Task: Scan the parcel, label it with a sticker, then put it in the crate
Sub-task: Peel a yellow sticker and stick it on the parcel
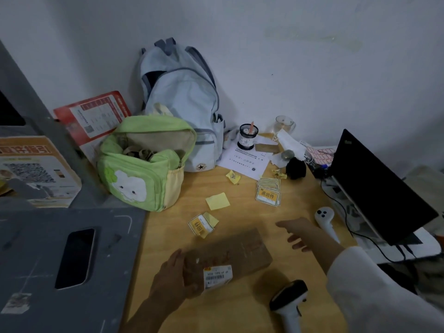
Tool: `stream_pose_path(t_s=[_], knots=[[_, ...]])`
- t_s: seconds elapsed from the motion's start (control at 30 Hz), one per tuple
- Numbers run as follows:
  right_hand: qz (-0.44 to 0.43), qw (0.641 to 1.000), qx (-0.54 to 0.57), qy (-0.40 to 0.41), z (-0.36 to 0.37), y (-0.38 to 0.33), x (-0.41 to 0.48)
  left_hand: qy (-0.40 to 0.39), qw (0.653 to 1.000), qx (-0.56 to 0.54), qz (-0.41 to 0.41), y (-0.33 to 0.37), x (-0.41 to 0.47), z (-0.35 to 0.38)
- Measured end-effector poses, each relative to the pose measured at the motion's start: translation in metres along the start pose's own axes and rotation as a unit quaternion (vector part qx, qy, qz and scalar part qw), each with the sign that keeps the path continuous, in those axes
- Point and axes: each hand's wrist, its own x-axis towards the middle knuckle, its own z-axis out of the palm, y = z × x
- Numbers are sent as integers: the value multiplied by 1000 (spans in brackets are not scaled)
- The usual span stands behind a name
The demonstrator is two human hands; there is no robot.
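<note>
A flat brown cardboard parcel [230,254] lies on the wooden table [240,212], with a white barcode label [217,276] at its near left corner. My left hand [171,276] grips the parcel's left end. My right hand [304,233] hovers open over the table just right of the parcel, fingers pointing left. A white and black barcode scanner [289,301] lies on the table near the front edge. A stack of yellow-and-white stickers [268,192] rests further back, and a loose sticker [200,224] lies just beyond the parcel. No crate can be made out.
A green bag [144,164] and a pale blue backpack [182,102] stand at the back left. A grey surface with a phone [77,257] lies at left. A black laptop [379,188], a white controller [326,221], a cup [248,135] and papers crowd the right and back.
</note>
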Motion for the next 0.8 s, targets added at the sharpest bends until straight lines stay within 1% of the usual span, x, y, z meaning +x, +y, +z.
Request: stream_pose_path(t_s=[0.1,0.23,0.3,0.37,0.47,0.53,0.67,0.8], knots=[[-1,1000,5,3,2,-13,26,-11,999,31,15,-4,13,-2],[-3,1000,21,19,5,-27,66,-28,999,-16,14,3,25,5],[-15,999,38,33,6,-33,84,8,999,-47,0,4,32,13],[-36,997,51,45,6,-40,102,55,995,-77,-31,5,40,19],[-64,995,44,63,5,-50,127,99,990,-83,-63,5,51,28],[-92,992,20,81,6,-53,143,131,982,-107,-80,4,54,34],[-164,973,-23,159,10,-55,169,193,968,-128,-93,5,59,45],[-229,945,-112,207,17,-66,180,215,965,-128,-83,2,61,49]])
